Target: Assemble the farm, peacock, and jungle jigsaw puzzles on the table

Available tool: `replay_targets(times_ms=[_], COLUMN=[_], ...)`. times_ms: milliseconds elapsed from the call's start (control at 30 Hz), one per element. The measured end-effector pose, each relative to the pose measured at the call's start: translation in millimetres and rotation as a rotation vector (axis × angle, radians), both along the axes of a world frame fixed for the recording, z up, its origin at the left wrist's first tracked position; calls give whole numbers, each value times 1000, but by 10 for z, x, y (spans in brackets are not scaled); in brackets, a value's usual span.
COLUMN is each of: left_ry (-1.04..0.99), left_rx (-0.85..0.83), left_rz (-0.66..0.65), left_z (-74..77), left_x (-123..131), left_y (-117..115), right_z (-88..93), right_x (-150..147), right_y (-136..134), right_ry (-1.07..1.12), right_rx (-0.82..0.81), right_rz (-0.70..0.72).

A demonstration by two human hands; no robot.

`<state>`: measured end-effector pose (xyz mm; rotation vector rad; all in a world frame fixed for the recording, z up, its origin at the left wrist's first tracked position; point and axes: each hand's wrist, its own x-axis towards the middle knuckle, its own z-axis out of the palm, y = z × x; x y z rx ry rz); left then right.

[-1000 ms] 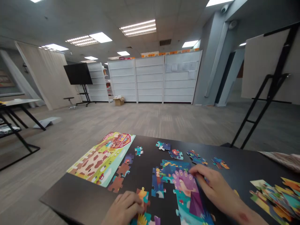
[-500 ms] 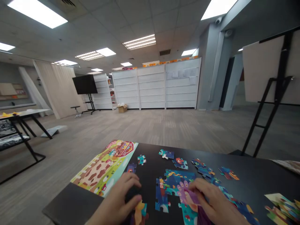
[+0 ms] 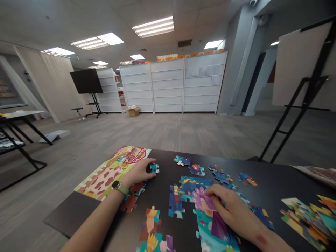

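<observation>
My left hand [image 3: 142, 170], with a watch [image 3: 120, 187] on its wrist, is closed with thumb and fingers around a small teal jigsaw piece [image 3: 154, 168] near the farm picture. My right hand [image 3: 226, 201] lies over the partly joined sea jigsaw [image 3: 198, 182], its curled fingertips touching the purple octopus; whether anything is pinched under them is hidden. A joined blue strip [image 3: 175, 204] forms the left side of that jigsaw. Closer to me lies another joined section [image 3: 151, 224] with brown and teal parts. Dark red-brown pieces [image 3: 129, 203] sit beside my left forearm.
A farm picture [image 3: 105, 178] covers the table's left side. Loose sea pieces [image 3: 196, 169] lie along the far edge, and more [image 3: 246, 179] to the right. A heap of pieces [image 3: 307, 220] is at the far right. Beyond the table stand an easel [image 3: 301, 101] and white shelves [image 3: 168, 87].
My left hand has moved forward, away from the near pieces, and closed on the small teal piece. My right hand stays on the sea jigsaw. The view has tipped slightly downward.
</observation>
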<state>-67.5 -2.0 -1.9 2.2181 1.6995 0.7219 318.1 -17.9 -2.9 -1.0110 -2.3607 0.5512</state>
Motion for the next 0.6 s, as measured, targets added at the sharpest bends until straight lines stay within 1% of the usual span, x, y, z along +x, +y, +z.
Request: replay_targets(times_ms=[67,133,200,233,267,333,400,433,500,600], left_ry=[-28,-50,-62,-67,-71,-74,-89,-92,-93,-87], left_rx=[14,37,58,64,64,24,-2,-11,-14,-12], left_rz=[-6,-21,-61,-99,-164,-252,-256,-241,-215,-206], left_z=[89,206,318,359,384,382,327,290,222,159], left_x=[39,148,332,444,558,762,894,929,948,907], left_y=[-54,-185,-429,-587,-759,-1093,-1343,-1422,-1494,-1474], right_z=[3,10,24,33,42,57,68,72,76,74], right_x=[-25,-25,-2,14,29,48,45,35,8,-25], right_y=[-2,-1,1,3,4,2,-6,-13,-31,-55], right_ry=[-5,-3,0,2,5,10,13,14,18,24], right_rx=[-6,2,16,22,26,31,34,34,29,7], right_rz=[23,23,9,3,-3,-8,-6,-2,13,37])
